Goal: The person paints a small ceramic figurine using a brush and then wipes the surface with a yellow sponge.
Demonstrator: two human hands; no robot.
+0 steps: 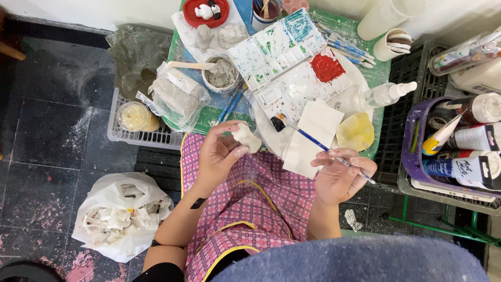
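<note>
A small white clay figure (246, 137) sits pinched between the thumb and curled fingers of the left hand (222, 151), held up over a pink checked apron (255, 203) on the person's lap. The right hand (342, 175) is closed around a thin blue-handled paintbrush (313, 141), its dark tip angled up and leftward, toward the figure but apart from it.

Just beyond the brush tip lies a white sheet of paper (313, 133), and beside it, just above the right hand, a pale yellow shell-shaped dish (356, 131). Farther out from both hands a white paint palette (289, 62) with many small wells shows smears of green, teal and a block of red. Above the left hand stands a small tub of grey clay (223, 74) with a flat stick resting in it, and next to that a clear bag of clay (177, 96). A red dish (194, 16) holding small painted figures sits at the far edge.

To the right of the right hand, a purple basket (412, 156) holds paint bottles. Below and left of the left hand, a white plastic bag (122, 214) of crumpled paper rests on the dark tiled floor (47, 141).
</note>
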